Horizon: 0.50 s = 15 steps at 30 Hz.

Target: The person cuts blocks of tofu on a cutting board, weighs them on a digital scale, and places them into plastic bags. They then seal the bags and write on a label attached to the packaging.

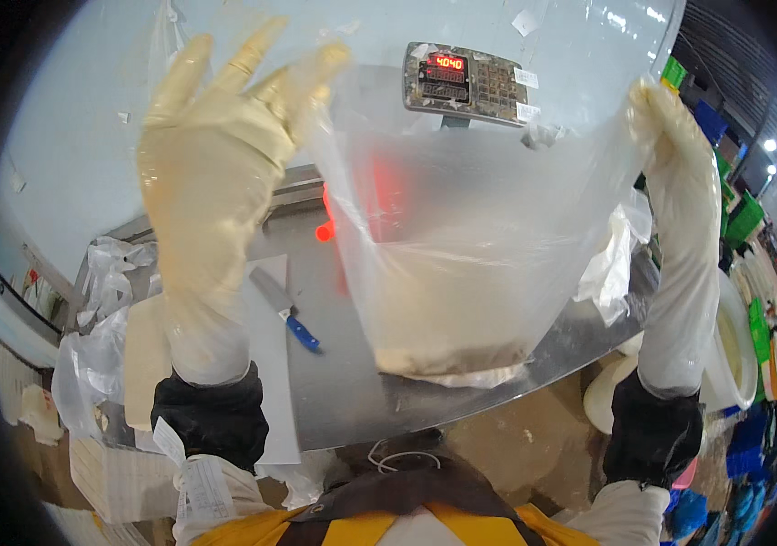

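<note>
Both of my hands wear pale rubber gloves. My left hand point(214, 147) pinches the upper left edge of a clear plastic bag point(477, 205) between thumb and forefinger, its other fingers spread upward. At the upper right corner, my right hand point(671, 126) has its fingers closed on the film. The bag stretches wide between them. In its lower part sits a pale, flat-bottomed mass point(456, 293), blurred by the film; I cannot tell what it is. The bag's bottom hangs at or just over the front of the metal table point(327, 403); contact is unclear.
A blue-handled knife point(286, 310) lies on a white sheet point(269, 396) to the left. Behind the bag stands a weighing scale display point(467, 83) with lit red digits. Crumpled plastic point(105, 341) covers the left side. White tubs point(730, 341) stand beyond the right edge.
</note>
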### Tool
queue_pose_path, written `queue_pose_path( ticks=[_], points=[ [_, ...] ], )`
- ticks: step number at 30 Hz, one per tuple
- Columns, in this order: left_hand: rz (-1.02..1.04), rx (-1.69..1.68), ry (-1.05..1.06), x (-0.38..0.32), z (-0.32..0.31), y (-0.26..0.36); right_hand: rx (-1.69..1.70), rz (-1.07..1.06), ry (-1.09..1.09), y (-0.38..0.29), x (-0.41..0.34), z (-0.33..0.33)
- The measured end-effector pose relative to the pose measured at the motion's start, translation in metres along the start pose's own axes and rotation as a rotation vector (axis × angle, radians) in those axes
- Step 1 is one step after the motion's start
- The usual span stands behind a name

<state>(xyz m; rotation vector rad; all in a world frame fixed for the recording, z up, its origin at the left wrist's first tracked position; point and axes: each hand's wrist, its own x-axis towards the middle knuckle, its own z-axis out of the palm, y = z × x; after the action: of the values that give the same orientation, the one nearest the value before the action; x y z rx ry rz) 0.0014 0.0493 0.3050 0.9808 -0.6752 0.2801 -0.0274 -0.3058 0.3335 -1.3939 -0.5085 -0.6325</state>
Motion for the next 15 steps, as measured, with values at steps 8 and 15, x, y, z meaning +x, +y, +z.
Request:
queue_pose_path(
  ticks=[8,15],
  points=[
    [-0.38,-0.047,0.315,0.034,0.062,-0.086,-0.037,0.292,0.068,0.06,-0.006,-0.063],
    [-0.26,0.208,0.017,0.047,0.037,-0.113,-0.571,0.393,-0.286,0.051,0.013,-0.096]
  ],
)
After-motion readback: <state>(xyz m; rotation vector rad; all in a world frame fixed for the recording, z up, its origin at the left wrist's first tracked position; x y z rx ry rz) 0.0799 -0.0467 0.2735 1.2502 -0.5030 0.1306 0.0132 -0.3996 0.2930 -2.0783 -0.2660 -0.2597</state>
